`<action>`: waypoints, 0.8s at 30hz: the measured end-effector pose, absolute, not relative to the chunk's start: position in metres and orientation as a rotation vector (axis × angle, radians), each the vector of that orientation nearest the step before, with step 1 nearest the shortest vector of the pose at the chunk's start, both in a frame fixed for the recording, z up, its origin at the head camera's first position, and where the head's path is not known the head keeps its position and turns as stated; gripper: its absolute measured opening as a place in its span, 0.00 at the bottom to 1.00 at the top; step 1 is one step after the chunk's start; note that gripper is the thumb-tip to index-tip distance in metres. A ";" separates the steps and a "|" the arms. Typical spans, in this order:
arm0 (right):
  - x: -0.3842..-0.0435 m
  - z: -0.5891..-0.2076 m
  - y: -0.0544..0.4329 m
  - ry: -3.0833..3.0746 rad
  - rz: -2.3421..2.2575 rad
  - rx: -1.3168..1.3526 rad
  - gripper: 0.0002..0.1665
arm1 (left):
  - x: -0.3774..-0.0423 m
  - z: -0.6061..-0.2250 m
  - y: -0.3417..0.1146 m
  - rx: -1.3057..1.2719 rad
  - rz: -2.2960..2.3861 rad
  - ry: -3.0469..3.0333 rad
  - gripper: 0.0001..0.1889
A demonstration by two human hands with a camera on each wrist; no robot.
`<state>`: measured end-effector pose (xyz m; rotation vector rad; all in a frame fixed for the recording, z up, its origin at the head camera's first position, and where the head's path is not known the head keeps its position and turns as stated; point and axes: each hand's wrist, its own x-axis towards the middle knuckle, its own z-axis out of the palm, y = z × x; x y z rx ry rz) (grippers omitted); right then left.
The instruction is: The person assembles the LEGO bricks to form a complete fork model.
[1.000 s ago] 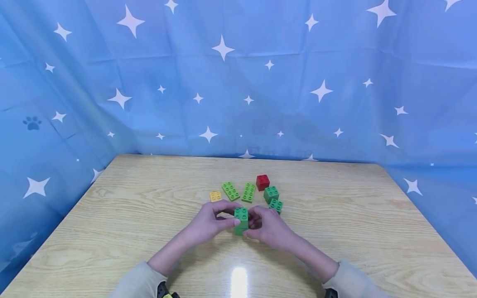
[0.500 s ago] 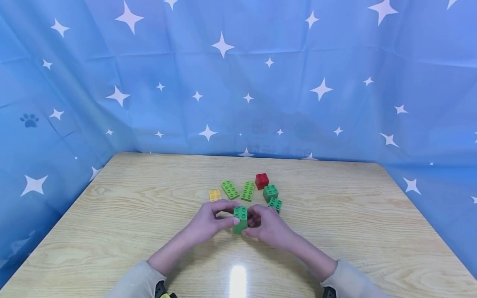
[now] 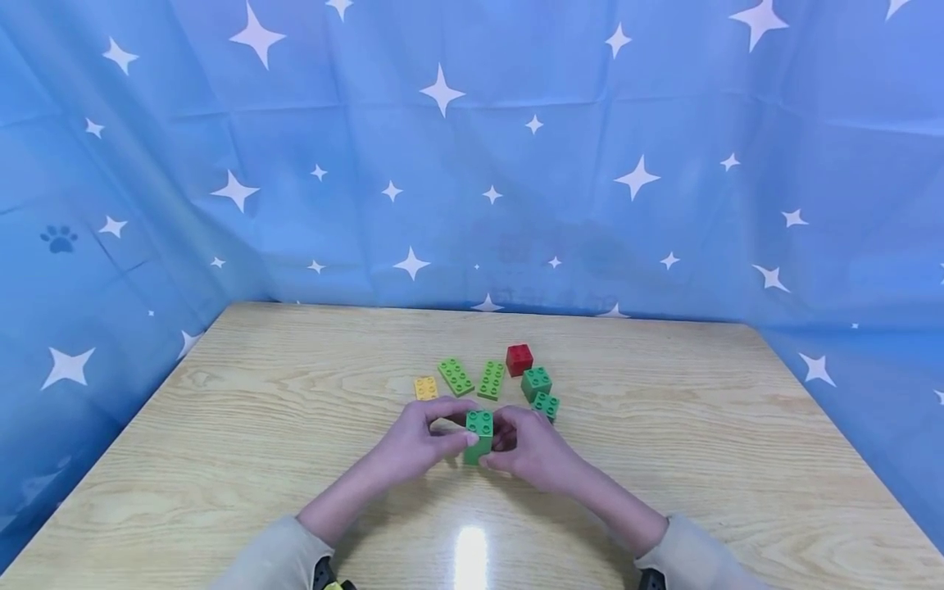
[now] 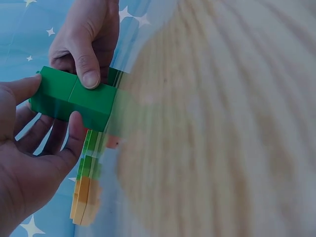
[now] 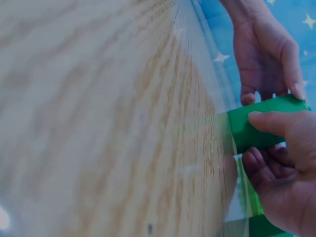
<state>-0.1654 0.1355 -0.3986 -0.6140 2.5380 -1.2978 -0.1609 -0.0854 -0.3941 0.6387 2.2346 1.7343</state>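
Two green toy building bricks (image 3: 478, 452), joined end to end into an upright stack, are held between the hands near the middle of the table. The left hand (image 3: 416, 438) grips the stack from the left, its thumb on the near face of the upper brick. From the right, the right hand (image 3: 537, 451) pinches the lower brick with its thumb in front. The left wrist view shows the seam between the green bricks (image 4: 54, 88) and the right thumb (image 4: 89, 71) against one of them. Behind the hands lie a yellow brick (image 3: 426, 388) and two flat light-green bricks (image 3: 456, 377).
Beyond the right hand stand two more green bricks (image 3: 536, 381), one partly hidden by the fingers. A red brick (image 3: 519, 360) sits behind them. The wooden table (image 3: 295, 393) ends at a blue star-patterned curtain (image 3: 472, 164).
Both hands keep their hold on the green stack. It shifts only a few pixels, and the whole view shifts slightly too.
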 end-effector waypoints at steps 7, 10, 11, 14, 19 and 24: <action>-0.164 -0.396 0.138 2.554 -1.274 -0.656 0.17 | -0.162 -0.390 -0.083 0.598 1.710 2.201 0.24; -0.164 -0.396 0.138 2.558 -1.261 -0.658 0.17 | -0.161 -0.388 -0.082 0.573 1.711 2.174 0.25; -0.164 -0.396 0.138 2.558 -1.259 -0.655 0.17 | -0.160 -0.388 -0.081 0.567 1.714 2.169 0.25; -0.164 -0.396 0.138 2.560 -1.248 -0.652 0.17 | -0.158 -0.386 -0.081 0.549 1.727 2.152 0.25; -0.164 -0.395 0.137 2.564 -1.238 -0.642 0.18 | -0.158 -0.387 -0.081 0.550 1.731 2.149 0.25; -0.164 -0.395 0.135 2.558 -1.243 -0.644 0.19 | -0.157 -0.390 -0.084 0.546 1.741 2.158 0.22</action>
